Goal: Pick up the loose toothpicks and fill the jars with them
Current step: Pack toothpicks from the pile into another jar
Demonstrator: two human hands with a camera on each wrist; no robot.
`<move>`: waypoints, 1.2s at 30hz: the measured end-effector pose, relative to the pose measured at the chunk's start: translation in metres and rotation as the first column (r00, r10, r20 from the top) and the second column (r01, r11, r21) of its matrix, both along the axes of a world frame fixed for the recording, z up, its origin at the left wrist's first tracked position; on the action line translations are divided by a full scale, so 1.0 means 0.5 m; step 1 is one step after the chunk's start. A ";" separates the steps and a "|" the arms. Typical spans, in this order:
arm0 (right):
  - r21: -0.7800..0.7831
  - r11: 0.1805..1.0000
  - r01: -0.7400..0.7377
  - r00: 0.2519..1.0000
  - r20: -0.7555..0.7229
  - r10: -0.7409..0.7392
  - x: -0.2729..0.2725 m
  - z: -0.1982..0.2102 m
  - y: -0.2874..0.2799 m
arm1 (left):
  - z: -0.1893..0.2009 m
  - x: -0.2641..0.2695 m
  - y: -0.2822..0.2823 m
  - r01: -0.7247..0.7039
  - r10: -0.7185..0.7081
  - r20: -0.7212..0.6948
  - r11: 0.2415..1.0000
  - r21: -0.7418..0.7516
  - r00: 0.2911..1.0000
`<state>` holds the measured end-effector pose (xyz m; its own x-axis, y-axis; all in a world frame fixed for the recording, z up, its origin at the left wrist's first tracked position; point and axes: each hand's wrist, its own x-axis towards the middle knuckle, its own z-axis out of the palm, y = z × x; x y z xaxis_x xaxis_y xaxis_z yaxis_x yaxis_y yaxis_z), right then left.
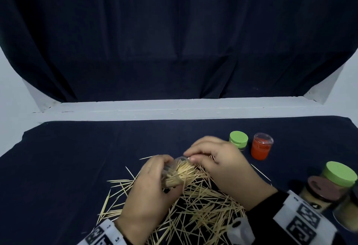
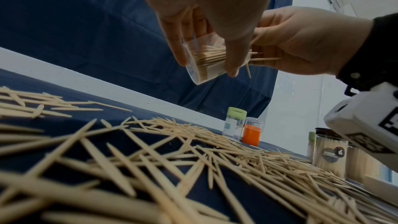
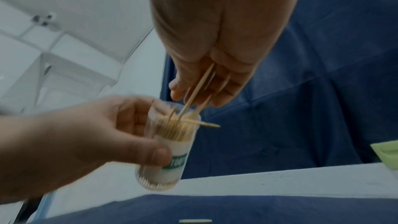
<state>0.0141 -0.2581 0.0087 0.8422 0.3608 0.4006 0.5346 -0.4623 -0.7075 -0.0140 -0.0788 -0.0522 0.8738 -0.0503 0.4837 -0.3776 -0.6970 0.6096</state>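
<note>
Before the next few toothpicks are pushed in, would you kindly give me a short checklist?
1. Jar gripped by left hand: ok.
2. Jar mouth uncovered: ok.
3. Right hand holding toothpicks at the mouth: ok.
4. All sticks aligned in jar: not ok, one stray stick lies crosswise over the rim.
5. Room left in jar: cannot tell.
6. Loose pile within reach: ok.

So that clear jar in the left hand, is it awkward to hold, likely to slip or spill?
Probably light: the left hand grips the jar with thumb and fingers alone. Its smooth clear wall may be slippery. It is tilted and open, with toothpicks poking past the rim, so some could spill.
</note>
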 end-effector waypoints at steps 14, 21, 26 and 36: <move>0.094 0.995 -0.042 0.998 0.058 0.036 -0.036 -0.052 0.032 | 0.004 -0.006 -0.002 0.002 -0.001 0.025 0.999 -0.051 1.000; -0.009 0.997 -0.079 0.992 0.098 0.080 -0.044 -0.048 0.018 | -0.002 -0.001 0.001 -0.007 0.008 0.015 0.998 -0.055 1.000; 0.011 0.993 -0.115 0.988 0.106 0.113 -0.032 -0.056 0.013 | -0.003 -0.001 -0.002 0.000 0.003 0.046 0.999 -0.049 0.999; -0.102 0.995 -0.001 0.980 0.197 0.021 -0.043 -0.049 0.018 | -0.001 0.005 0.003 0.049 -0.042 0.171 0.998 -0.036 0.984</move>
